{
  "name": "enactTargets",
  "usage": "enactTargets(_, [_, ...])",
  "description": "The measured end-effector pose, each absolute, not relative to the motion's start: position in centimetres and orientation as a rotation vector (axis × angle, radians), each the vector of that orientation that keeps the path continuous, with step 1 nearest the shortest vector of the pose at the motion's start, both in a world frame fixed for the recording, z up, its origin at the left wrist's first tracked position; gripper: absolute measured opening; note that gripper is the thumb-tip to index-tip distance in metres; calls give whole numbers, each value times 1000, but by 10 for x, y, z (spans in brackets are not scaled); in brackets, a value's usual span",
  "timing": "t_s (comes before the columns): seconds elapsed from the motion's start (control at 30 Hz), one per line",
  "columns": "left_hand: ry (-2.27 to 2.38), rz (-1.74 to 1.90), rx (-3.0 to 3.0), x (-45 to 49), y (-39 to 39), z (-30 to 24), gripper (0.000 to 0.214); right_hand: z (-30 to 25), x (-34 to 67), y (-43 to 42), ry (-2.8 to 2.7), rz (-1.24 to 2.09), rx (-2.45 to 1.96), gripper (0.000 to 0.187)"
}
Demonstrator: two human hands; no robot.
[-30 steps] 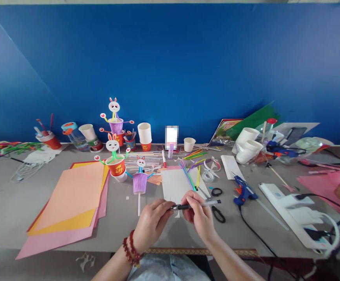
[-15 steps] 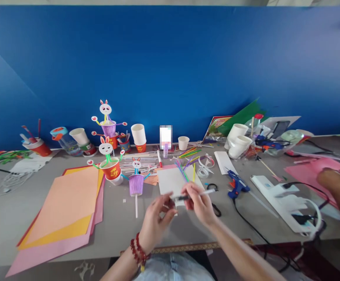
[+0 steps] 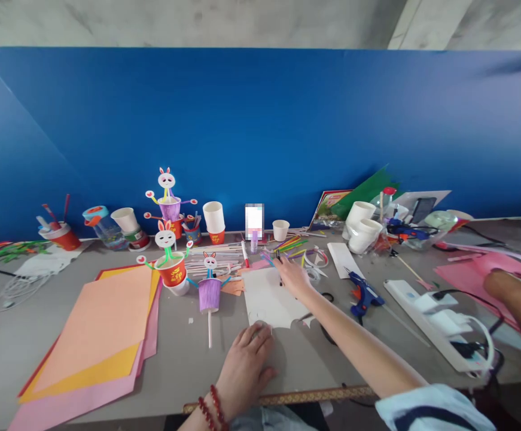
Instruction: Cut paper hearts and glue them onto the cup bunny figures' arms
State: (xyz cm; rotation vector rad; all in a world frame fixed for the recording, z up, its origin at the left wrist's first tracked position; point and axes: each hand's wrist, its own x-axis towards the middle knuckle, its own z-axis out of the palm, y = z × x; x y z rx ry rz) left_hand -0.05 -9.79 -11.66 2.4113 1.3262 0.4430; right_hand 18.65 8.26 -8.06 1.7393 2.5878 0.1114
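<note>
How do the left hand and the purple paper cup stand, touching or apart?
Apart. The head view shows bare grey table between the left hand and the purple paper cup.

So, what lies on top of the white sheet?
The right hand rests on the far part of the white sheet; the left hand lies flat at its near edge. Whatever is beneath the hands is covered.

left wrist: red bead bracelet (image 3: 210, 408) (double strand, perhaps) | right sleeve (image 3: 426, 407): pale blue, dark band

Two own hands (image 3: 244, 365) (image 3: 292, 276), two glue guns (image 3: 361, 294) (image 3: 404, 230).
</note>
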Motion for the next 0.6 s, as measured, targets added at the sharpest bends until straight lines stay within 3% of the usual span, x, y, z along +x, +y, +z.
enactTargets(0.23, [1321,440,2383,-2,-100,-122,59,-58,202,135,2561,212,1690,38])
enactTargets(0.4, [1311,449,2413,-2,-100,-119,56,-56,204,149,2604,232,1594,25])
enactTargets(0.6, [1322,426,2435,-1,-101,-113,54,-61,188,164,2557,199,1604,34])
